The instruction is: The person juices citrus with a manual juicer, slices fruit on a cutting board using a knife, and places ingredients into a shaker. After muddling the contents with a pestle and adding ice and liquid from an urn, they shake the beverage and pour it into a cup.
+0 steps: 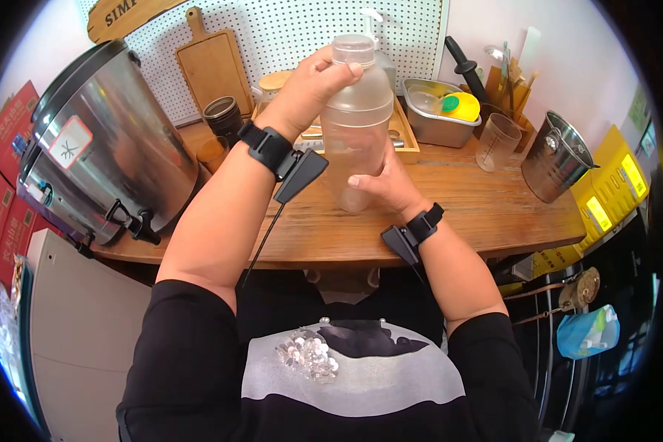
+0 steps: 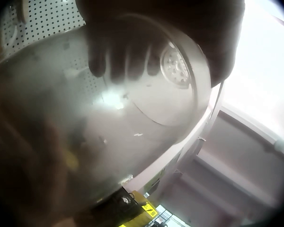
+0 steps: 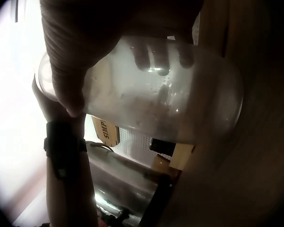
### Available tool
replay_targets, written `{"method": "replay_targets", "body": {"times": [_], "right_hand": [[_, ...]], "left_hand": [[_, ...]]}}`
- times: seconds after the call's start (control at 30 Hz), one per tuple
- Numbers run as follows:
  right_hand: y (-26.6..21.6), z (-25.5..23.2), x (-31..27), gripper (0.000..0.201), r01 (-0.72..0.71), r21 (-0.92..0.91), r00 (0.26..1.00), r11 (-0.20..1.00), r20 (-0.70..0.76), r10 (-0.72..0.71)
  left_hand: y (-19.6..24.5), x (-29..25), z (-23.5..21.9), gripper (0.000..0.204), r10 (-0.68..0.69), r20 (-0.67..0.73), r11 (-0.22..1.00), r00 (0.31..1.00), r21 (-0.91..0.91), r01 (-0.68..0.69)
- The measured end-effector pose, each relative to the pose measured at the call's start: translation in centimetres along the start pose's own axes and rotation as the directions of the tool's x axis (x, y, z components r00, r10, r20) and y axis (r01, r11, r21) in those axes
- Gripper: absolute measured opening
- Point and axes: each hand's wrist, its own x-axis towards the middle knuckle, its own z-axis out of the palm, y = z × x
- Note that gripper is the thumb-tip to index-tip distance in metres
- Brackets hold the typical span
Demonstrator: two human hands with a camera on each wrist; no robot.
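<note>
A tall, translucent plastic shaker (image 1: 357, 121) stands upright over the table, between both hands. Around its neck and shoulder my left hand (image 1: 309, 88) is wrapped, the thumb lying across just below the small cap (image 1: 353, 48). Lower down, my right hand (image 1: 394, 180) grips the body from the right, its thumb on the near side. Through the clear wall, the right wrist view shows curled fingertips (image 3: 161, 64) on the far side. A perforated strainer (image 2: 175, 66) shows inside the top in the left wrist view.
A steel urn (image 1: 118, 140) with a black tap stands at the left. Behind the shaker is a wooden tray (image 1: 405, 140). To the right are a metal tub (image 1: 442, 129) holding a yellow item, a measuring cup (image 1: 498, 144) and a steel bucket (image 1: 556, 158). The wooden table (image 1: 464, 206) ends near my body.
</note>
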Motion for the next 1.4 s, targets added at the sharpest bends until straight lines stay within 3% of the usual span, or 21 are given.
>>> {"method": "replay_targets", "body": {"times": [0.07, 0.13, 0.2, 0.23, 0.33, 0.4, 0.47, 0.53, 0.57, 0.63, 0.73, 0.8, 0.87, 0.9, 1.0, 1.07, 1.13, 1.27, 1.33, 1.37, 1.4], "right_hand": [[-0.6, -0.1, 0.1, 0.094, -0.03, 0.065, 0.997, 0.997, 0.078, 0.025], [-0.4, 0.2, -0.2, 0.095, 0.013, 0.04, 0.998, 0.999, 0.058, -0.016], [-0.2, 1.0, -0.2, 0.096, 0.06, 0.033, 0.996, 0.998, 0.063, -0.062], [-0.1, 1.4, -0.3, 0.098, 0.08, 0.014, 0.997, 0.997, 0.016, -0.08], [-0.5, 2.6, -1.4, 0.104, 0.079, -0.019, 0.995, 0.997, -0.062, -0.08], [-1.0, 2.7, -2.2, 0.106, 0.055, -0.213, 0.989, 0.975, -0.123, -0.082], [-2.3, 2.9, -3.4, 0.108, 0.056, -0.164, 0.991, 0.985, -0.109, -0.074], [-4.1, 3.0, -5.0, 0.11, -0.168, 0.13, 0.981, 0.977, 0.115, 0.153], [-4.9, 3.0, -5.6, 0.11, -0.176, 0.131, 0.979, 0.976, 0.129, 0.159], [-5.9, 3.1, -6.8, 0.109, -0.455, 0.315, 0.876, 0.833, 0.329, 0.354], [-5.8, 3.5, -7.6, 0.113, -0.524, 0.374, 0.845, 0.765, 0.342, 0.411], [-6.3, 4.0, -7.6, 0.113, -0.523, 0.398, 0.849, 0.754, 0.325, 0.417], [-6.4, 4.6, -7.3, 0.113, -0.525, 0.42, 0.849, 0.74, 0.308, 0.428], [-6.4, 4.7, -6.8, 0.113, -0.476, 0.366, 0.876, 0.8, 0.276, 0.396], [-6.2, 4.7, -6.3, 0.113, -0.401, 0.305, 0.91, 0.864, 0.241, 0.337], [-6.1, 5.3, -6.1, 0.112, -0.385, 0.305, 0.916, 0.871, 0.239, 0.322], [-6.5, 6.3, -5.8, 0.108, -0.34, 0.259, 0.915, 0.904, 0.313, 0.255], [-7.2, 6.3, -5.8, 0.111, -0.412, 0.198, 0.875, 0.889, 0.357, 0.326], [-7.2, 5.9, -6.3, 0.118, -0.191, 0.166, 0.975, 0.967, 0.146, 0.168], [-8.0, 6.0, -6.2, 0.118, -0.195, 0.159, 0.974, 0.968, 0.15, 0.171], [-9.7, 6.3, -6.0, 0.121, -0.077, 0.234, 0.997, 0.969, 0.015, 0.076]], "left_hand": [[0.2, 0.0, 0.0, 0.043, -0.037, 0.048, 0.996, 0.998, -0.075, 0.041], [1.4, -0.8, 0.2, 0.046, -0.04, 0.017, 0.998, 0.999, -0.04, 0.041], [2.0, -1.5, 0.2, 0.05, 0.075, -0.139, 0.953, 0.988, 0.302, -0.03], [2.0, -1.9, 0.3, 0.052, 0.125, -0.2, 0.921, 0.972, 0.388, -0.039], [3.5, -4.5, 2.8, 0.059, 0.182, -0.261, 0.924, 0.948, 0.375, -0.074], [4.0, -5.8, 3.4, 0.061, 0.168, -0.266, 0.932, 0.949, 0.356, -0.065], [4.6, -6.1, 2.8, 0.064, 0.177, -0.268, 0.938, 0.947, 0.337, -0.08], [4.9, -6.5, 1.8, 0.064, 0.084, -0.032, 0.995, 0.996, -0.052, -0.085], [4.8, -6.5, 1.2, 0.069, 0.043, 0.06, 0.977, 0.997, -0.211, -0.029], [3.7, -6.8, 0.7, 0.074, 0.018, 0.096, 0.949, 0.995, -0.316, 0.013], [2.2, -7.3, 0.7, 0.085, 0.022, 0.157, 0.895, 0.987, -0.443, 0.05], [1.9, -7.6, 0.7, 0.089, 0.034, 0.167, 0.876, 0.985, -0.479, 0.051], [2.1, -8.2, 0.1, 0.093, 0.024, 0.059, 0.936, 0.998, -0.352, -0.002], [2.4, -8.8, 0.1, 0.096, 0.013, -0.034, 0.964, 0.999, -0.267, -0.022], [1.6, -11.4, -0.3, 0.085, 0.044, -0.133, 0.957, 0.99, -0.28, -0.08], [2.2, -12.7, 1.7, 0.092, 0.037, -0.123, 0.942, 0.992, -0.328, -0.075], [2.1, -13.6, 2.8, 0.099, 0.069, -0.258, 0.929, 0.964, -0.335, -0.157], [2.4, -14.4, 1.7, 0.102, 0.011, -0.194, 0.905, 0.981, -0.416, -0.093], [3.2, -15.0, 1.9, 0.103, 0.008, -0.158, 0.91, 0.987, -0.407, -0.073], [3.4, -15.4, 2.1, 0.104, 0.002, -0.124, 0.917, 0.992, -0.396, -0.052], [3.3, -15.7, 2.5, 0.104, 0.004, -0.131, 0.914, 0.991, -0.402, -0.057]]}}
